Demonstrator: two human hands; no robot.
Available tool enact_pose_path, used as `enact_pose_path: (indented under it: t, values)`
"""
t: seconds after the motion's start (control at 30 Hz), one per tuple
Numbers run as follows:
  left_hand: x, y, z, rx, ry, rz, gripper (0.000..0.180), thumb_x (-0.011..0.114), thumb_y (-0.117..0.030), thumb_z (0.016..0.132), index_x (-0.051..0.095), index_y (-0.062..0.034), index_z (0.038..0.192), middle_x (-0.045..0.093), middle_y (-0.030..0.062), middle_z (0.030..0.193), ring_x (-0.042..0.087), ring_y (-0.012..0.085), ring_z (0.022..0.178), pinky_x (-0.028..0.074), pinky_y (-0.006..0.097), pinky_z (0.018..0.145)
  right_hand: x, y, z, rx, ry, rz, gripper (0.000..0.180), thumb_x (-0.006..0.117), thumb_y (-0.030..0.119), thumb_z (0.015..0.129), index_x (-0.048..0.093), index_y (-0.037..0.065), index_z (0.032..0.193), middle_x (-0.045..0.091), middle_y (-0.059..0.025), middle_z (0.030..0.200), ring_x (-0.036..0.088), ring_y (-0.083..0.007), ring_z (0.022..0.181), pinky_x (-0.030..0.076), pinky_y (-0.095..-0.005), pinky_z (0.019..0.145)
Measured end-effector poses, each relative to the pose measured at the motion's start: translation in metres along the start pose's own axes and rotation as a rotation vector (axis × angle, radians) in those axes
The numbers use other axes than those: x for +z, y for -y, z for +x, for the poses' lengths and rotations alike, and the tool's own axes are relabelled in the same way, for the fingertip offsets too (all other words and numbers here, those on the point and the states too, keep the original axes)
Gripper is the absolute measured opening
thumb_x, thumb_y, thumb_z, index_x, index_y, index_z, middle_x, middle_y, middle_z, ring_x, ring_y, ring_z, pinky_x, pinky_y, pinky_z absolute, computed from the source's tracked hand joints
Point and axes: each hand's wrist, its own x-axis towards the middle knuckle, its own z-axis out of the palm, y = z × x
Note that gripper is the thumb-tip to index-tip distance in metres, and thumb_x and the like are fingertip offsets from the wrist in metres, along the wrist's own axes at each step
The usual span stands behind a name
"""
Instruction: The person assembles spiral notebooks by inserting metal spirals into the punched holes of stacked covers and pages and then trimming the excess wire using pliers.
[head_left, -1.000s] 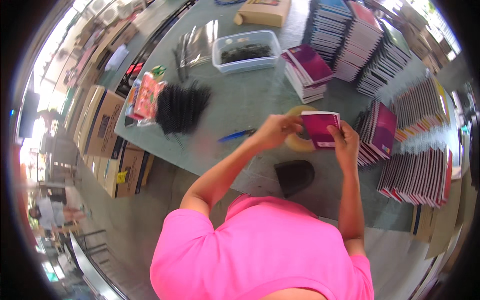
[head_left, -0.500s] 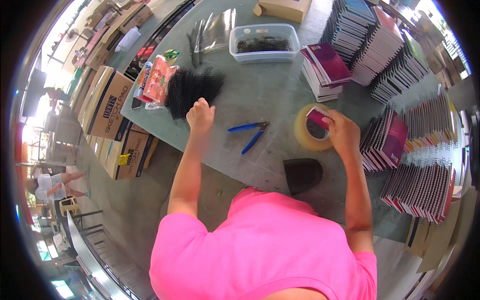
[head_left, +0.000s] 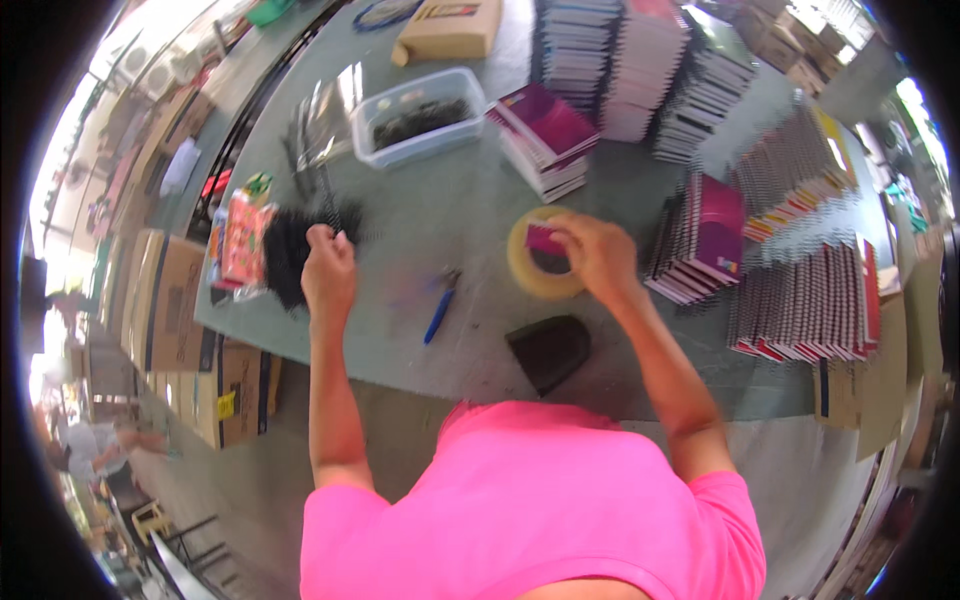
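My left hand (head_left: 330, 270) is closed in a pinch at a pile of black binding coils (head_left: 290, 250). From its fingertips a single black binding coil (head_left: 324, 195) sticks up past the pile. In the closed fingers of my right hand (head_left: 600, 258) is a small purple notebook (head_left: 543, 239), mostly covered by the hand. It is held over a roll of yellowish tape (head_left: 522, 270). Blue-handled cutters (head_left: 440, 312) lie on the table between my hands, partly blurred. A dark, rounded block-like piece (head_left: 550, 352) rests near the table's front edge.
A clear plastic tub (head_left: 368, 148) with black bits stands farther back. Purple notebooks (head_left: 548, 120) are stacked right of it, with several rows of spiral notebooks (head_left: 800, 300) along the right. Left of the coils lies an orange packet (head_left: 245, 238); cardboard boxes (head_left: 180, 310) stand beside the table.
The whole view has shifted and turned. A single coil now shows rising from my left fingers, which were at the pile's edge. My right hand still holds the purple notebook over the tape.
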Motion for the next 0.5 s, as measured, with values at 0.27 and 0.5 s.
enact_pose_path:
  t: [0.27, 0.5]
  values:
    - [-0.001, -0.043, 0.025, -0.003, -0.130, -0.760, 0.017, 0.059, -0.020, 0.091, 0.060, -0.0036, 0.097, 0.058, 0.0013, 0.074, 0.055, 0.0084, 0.065, 0.047, 0.024, 0.062, 0.000, -0.002, 0.008, 0.044, 0.020, 0.068, 0.013, 0.061, 0.015, 0.080, 0.066, 0.011, 0.092, 0.066, -0.0089, 0.089, 0.062, -0.0309, 0.078, 0.049, -0.0379, 0.067]
    - [0.052, -0.111, -0.017, -0.186, 0.700, -0.815, 0.044, 0.047, 0.001, 0.087, 0.051, -0.0121, 0.129, 0.054, 0.0034, 0.074, 0.052, 0.0133, 0.058, 0.047, 0.029, 0.044, 0.006, 0.002, 0.008, -0.003, 0.016, 0.006, 0.015, 0.059, 0.018, 0.079, 0.066, 0.015, 0.092, 0.065, -0.0058, 0.086, 0.063, -0.0280, 0.080, 0.048, -0.0400, 0.066]
